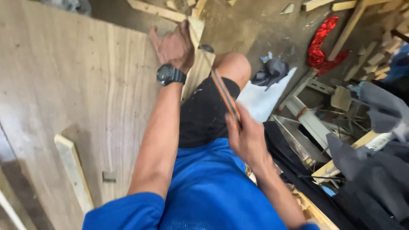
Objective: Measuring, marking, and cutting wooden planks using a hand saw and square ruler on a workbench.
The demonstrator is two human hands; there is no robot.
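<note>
My left hand (174,46), with a black wristwatch (170,75) on its wrist, grips the top corner of a narrow wooden strip (197,30) at the edge of a large plywood sheet (76,85). My right hand (245,138) is shut on a long thin orange and black tool (225,94) that points up along my thigh. My bent knee (233,64) presses against the sheet's edge.
A short wooden batten (73,170) and a small block (109,175) lie on the plywood. To the right are dark cloths (370,179), metal channel pieces (311,119), a red shiny object (319,44) and wood offcuts (375,59) on a dusty floor.
</note>
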